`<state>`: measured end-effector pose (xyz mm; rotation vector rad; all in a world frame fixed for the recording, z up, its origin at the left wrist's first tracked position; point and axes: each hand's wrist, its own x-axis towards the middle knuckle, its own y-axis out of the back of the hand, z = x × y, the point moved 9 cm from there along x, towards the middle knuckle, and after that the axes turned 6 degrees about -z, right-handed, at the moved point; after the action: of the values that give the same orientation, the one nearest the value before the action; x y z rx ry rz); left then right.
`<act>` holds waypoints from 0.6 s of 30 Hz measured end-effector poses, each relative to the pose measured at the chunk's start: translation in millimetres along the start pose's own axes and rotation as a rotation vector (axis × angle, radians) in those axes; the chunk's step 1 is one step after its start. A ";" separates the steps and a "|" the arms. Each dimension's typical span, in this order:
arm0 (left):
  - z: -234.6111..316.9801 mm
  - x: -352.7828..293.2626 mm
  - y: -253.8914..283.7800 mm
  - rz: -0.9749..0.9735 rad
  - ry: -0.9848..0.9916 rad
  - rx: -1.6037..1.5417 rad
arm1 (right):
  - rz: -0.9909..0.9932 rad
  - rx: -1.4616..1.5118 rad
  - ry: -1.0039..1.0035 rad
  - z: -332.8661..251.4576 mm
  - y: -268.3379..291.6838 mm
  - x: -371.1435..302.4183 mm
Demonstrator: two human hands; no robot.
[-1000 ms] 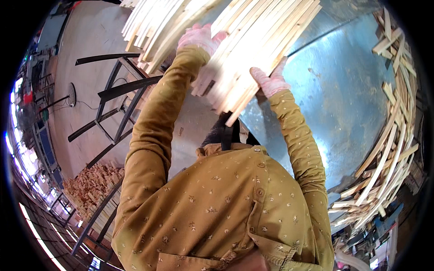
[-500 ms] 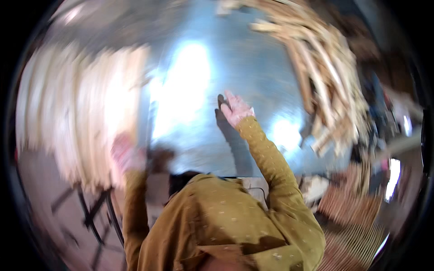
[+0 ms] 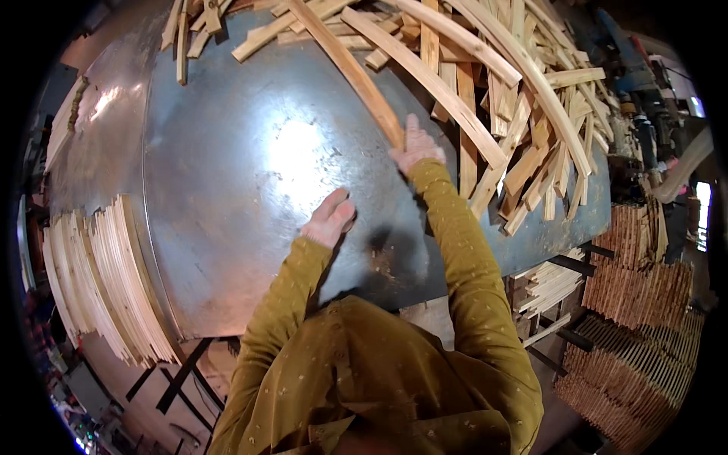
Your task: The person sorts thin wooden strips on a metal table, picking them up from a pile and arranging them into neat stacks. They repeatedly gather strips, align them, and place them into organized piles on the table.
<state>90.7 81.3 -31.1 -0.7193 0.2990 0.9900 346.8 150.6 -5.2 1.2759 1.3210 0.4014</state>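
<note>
My right hand (image 3: 416, 145) is closed on the near end of a long wooden strip (image 3: 345, 64). The end lies between thumb and fingers, and the rest runs away to the far left toward the heap. My left hand (image 3: 331, 218) is above the metal tabletop (image 3: 227, 258), in front of my body. Nothing shows in it; its fingers are bent and close together, with the thumb slightly apart. A pile of loose wooden strips (image 3: 447, 110), several of them curved, lies beside and beyond my right hand.
Neatly lined-up slats (image 3: 114, 280) lie at the table's left side. Short pieces (image 3: 205, 26) are at the far edge. To the lower right, stacked slats (image 3: 629, 334) stand beyond the table's edge, near dark metal bars (image 3: 572, 265). A machine (image 3: 644, 125) stands at the far right.
My left hand has left the slats and come right, over the tabletop. My right hand has moved from bare metal to the strip's end and taken hold. The view has turned toward the right-hand pile.
</note>
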 end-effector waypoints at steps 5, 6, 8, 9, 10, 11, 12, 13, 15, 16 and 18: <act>-28.4 62.1 -54.6 0.072 0.072 -0.524 | -0.219 0.031 0.455 -50.3 4.8 -92.7; -29.6 62.7 -49.9 0.093 0.105 -0.466 | 0.069 -0.100 0.489 -36.6 25.5 -95.5; -24.7 61.2 -66.0 -0.061 0.020 -0.692 | 0.426 -0.330 0.286 17.9 84.3 -70.8; -26.9 65.2 -64.3 0.054 0.090 -0.750 | 0.483 -0.422 0.112 46.6 111.4 -58.6; -26.6 69.7 -69.2 0.017 0.087 -0.785 | 0.469 -0.542 0.095 75.1 109.0 -39.2; -10.4 63.0 -78.0 -0.004 0.095 -0.822 | 0.263 -0.554 0.016 83.9 107.0 -23.5; -4.5 57.3 -76.9 -0.053 0.099 -0.904 | 0.072 -0.580 -0.051 79.1 103.8 -11.7; -2.5 53.6 -74.3 -0.087 0.055 -0.906 | 0.124 -0.519 -0.030 71.2 99.7 -16.5; -0.2 44.3 -59.3 -0.066 -0.031 -0.861 | 0.100 -0.243 0.036 50.7 82.0 -30.6; -1.7 41.3 -51.2 -0.102 -0.067 -0.849 | 0.056 0.053 0.150 50.2 61.4 -26.0; -4.1 36.0 -39.6 -0.200 -0.129 -0.811 | 0.073 0.658 0.397 48.4 16.9 -23.9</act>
<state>143.6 88.4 -37.0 -1.3796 -0.3118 0.9503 388.4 114.8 8.7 1.8576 1.8361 0.2842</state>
